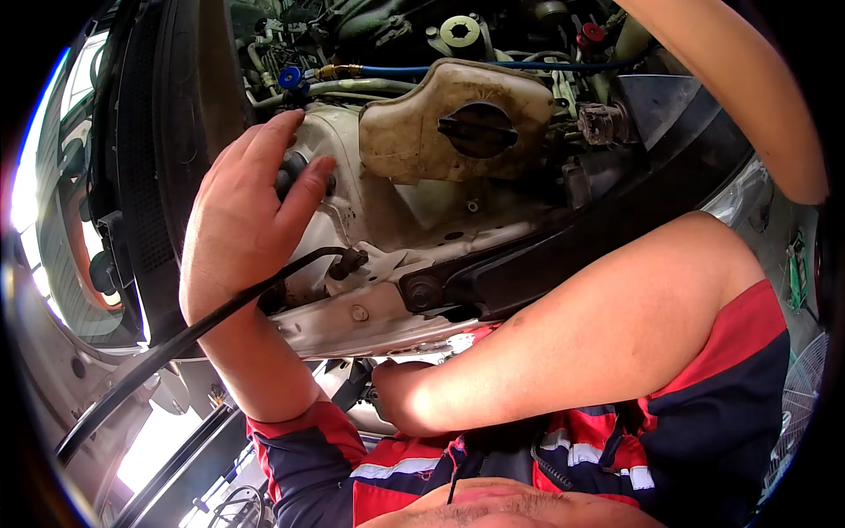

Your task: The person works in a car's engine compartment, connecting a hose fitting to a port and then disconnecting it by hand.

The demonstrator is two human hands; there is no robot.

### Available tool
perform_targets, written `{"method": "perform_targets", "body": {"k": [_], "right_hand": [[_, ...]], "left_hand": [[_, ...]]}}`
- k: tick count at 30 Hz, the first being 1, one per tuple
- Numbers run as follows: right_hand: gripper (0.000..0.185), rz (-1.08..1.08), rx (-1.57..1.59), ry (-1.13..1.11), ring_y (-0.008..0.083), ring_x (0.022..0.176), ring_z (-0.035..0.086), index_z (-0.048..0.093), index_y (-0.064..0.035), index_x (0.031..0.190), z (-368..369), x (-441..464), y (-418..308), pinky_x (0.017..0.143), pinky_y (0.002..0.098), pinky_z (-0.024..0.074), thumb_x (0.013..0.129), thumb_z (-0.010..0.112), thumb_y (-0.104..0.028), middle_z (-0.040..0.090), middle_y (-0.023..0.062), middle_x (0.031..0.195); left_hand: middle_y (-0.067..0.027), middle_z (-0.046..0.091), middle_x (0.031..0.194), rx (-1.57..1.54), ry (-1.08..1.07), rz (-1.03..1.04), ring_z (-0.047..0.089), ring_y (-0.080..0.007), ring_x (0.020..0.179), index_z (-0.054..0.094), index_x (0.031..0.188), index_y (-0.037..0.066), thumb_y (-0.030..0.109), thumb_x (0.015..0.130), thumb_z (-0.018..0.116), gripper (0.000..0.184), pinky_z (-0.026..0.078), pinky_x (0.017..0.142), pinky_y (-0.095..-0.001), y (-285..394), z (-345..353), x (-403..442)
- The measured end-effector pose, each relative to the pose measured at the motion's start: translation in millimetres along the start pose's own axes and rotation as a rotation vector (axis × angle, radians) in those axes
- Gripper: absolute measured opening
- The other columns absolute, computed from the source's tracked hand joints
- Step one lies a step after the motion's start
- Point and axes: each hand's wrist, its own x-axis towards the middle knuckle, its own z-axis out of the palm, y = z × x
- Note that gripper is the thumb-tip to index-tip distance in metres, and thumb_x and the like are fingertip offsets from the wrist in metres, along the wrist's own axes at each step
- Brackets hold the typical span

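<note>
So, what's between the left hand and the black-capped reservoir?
Mostly a strip of grimy pale metal bodywork, with a dark part's edge showing by the thumb of the left hand. Reservoir sits just beyond. Head view.

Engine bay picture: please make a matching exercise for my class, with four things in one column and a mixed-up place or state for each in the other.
Column one
1. Left hand
2. Reservoir
3. Blue hose
4. Red knob

Column two
A. Pale and stained, with a black cap
B. Small and round, up and to the right of number 2
C. Left of number 2, thumb apart from the fingers
D. Long and thin, passing along the top edge of number 2

Right pairs: 1-C, 2-A, 3-D, 4-B
</note>
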Motion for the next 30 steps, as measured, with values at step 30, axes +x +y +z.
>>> {"method": "perform_targets", "body": {"k": [30], "right_hand": [[0.016,0.012,-0.382,0.05,0.0261,0.099,0.07,0.078,-0.0125,0.093,12,-4,4,0.087,0.0417,0.052,0.085,0.065,-0.018,0.076,0.0048,0.099]], "left_hand": [[-0.0226,0.068,0.108,-0.012,0.103,0.135,0.064,-0.0407,0.103,0.063,0.118,0.0,0.037,0.094,0.061,0.043,0.05,0.09,-0.0485,-9,1,-3]]}}
